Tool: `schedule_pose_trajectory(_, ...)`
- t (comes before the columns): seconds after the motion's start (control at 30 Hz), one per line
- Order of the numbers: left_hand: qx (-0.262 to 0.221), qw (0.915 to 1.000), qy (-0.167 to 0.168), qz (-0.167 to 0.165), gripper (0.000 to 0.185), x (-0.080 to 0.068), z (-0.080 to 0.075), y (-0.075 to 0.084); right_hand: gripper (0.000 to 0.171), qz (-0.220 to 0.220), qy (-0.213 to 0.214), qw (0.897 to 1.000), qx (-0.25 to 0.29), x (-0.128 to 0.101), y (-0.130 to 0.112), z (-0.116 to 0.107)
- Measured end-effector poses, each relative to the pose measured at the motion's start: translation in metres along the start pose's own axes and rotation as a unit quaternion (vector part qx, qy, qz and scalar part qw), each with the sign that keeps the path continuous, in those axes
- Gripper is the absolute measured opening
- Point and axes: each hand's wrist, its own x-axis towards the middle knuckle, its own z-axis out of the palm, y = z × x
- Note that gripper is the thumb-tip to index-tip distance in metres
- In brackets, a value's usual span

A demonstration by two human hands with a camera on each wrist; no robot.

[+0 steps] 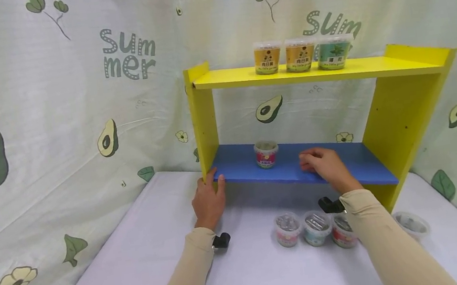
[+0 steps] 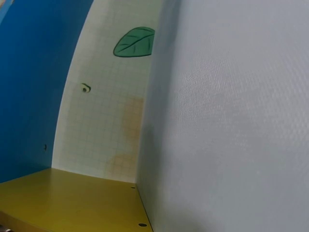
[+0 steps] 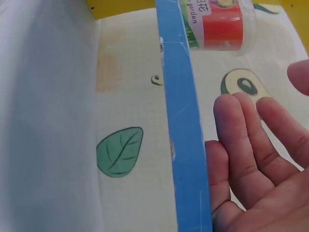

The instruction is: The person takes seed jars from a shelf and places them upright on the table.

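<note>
A yellow shelf unit (image 1: 204, 126) with a blue middle board (image 1: 231, 166) stands on the white table. My left hand (image 1: 209, 203) grips the front edge of its left upright, by the end of the blue board; the left wrist view shows no fingers. My right hand (image 1: 327, 168) is over the blue board, fingers loosely bent and holding nothing. In the right wrist view, thumb and fingers (image 3: 231, 130) are apart beside the blue board's edge (image 3: 181, 116). A small lidded cup with a red label (image 1: 266, 156) stands on this board, left of my right hand.
Two orange-labelled cups (image 1: 267, 58) and a green-labelled cup (image 1: 334, 54) stand on the top yellow board (image 1: 228, 77). Several lidded cups (image 1: 288, 231) are on the table (image 1: 254, 274) below, some near my right forearm. A printed cloth (image 1: 73, 86) hangs behind.
</note>
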Motion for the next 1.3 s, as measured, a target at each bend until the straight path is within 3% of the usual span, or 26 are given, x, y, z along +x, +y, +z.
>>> schedule_pose_trajectory(0.3,-0.012,0.9998,0.012,0.005,0.057,0.007,0.000,0.001,0.059,0.000,-0.033,0.999,0.012,0.021,-0.012,0.004)
schedule_pose_trajectory(0.53,-0.010,0.9999,0.012,0.000,0.056,0.011,-0.004,0.003,0.062,-0.010,-0.052,0.998,-0.035,0.043,-0.022,0.015)
schedule_pose_trajectory(0.73,-0.009,0.9997,0.010,-0.022,0.057,0.011,-0.008,0.003,0.078,-0.014,-0.085,0.994,-0.067,0.056,-0.034,0.022)
schedule_pose_trajectory(0.9,-0.008,0.9993,-0.009,-0.036,0.059,0.004,-0.004,0.002,0.088,-0.001,-0.089,0.995,-0.052,0.057,-0.028,0.029)
schedule_pose_trajectory(1.1,-0.003,0.9996,-0.019,-0.019,0.061,-0.003,0.003,0.002,0.091,0.014,-0.075,0.997,-0.026,0.050,-0.015,0.036)
schedule_pose_trajectory(1.3,-0.011,0.9999,-0.004,-0.013,0.059,-0.001,0.001,0.002,0.085,-0.015,-0.064,0.998,-0.010,0.045,-0.014,0.048)
